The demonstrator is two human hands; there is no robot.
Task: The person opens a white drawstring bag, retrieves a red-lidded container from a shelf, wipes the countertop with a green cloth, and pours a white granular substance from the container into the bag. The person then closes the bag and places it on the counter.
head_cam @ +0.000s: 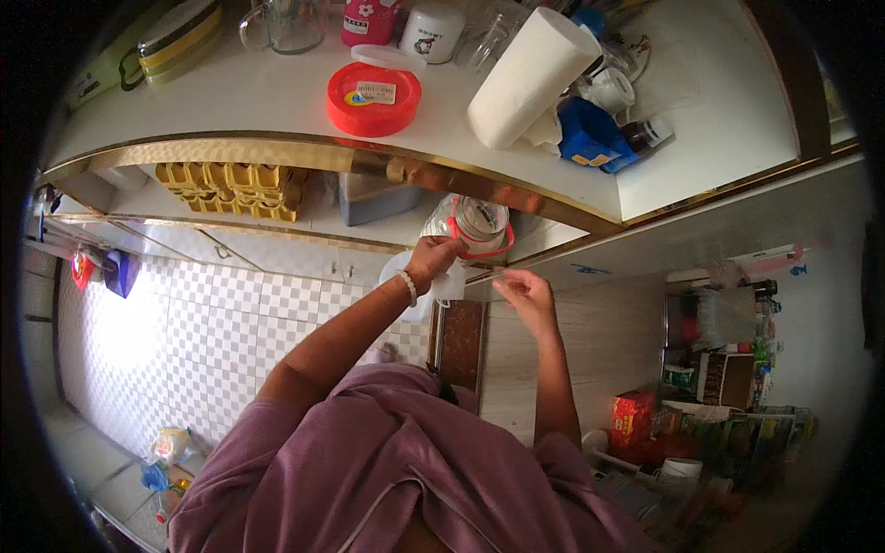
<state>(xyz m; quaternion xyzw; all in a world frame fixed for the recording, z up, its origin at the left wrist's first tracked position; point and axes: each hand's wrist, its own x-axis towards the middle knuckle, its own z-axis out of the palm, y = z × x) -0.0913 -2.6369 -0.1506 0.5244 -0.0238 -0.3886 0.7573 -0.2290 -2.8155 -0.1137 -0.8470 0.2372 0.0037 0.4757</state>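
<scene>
A clear jar [477, 220] with a red collar sits tilted on the lower shelf, its mouth uncovered. My left hand [434, 261], with a beaded bracelet at the wrist, is closed at the jar's front on its red carrying handle [510, 240]. White thin material [451, 285] shows just under that hand; whether I hold it cannot be told. To the right, my right hand [529, 297] is raised apart from the jar, fingers loosely bent and apart, with nothing visible in them. A red round lid [373, 114] with a label lies on the upper shelf above the jar.
Behind the red lid is a translucent white disc [388, 57]. A paper towel roll [536, 79] leans beside a blue box [591, 135]. Egg cartons [231, 188] and a grey container [377, 199] share the lower shelf. The gold-edged upper shelf [276, 145] overhangs the jar.
</scene>
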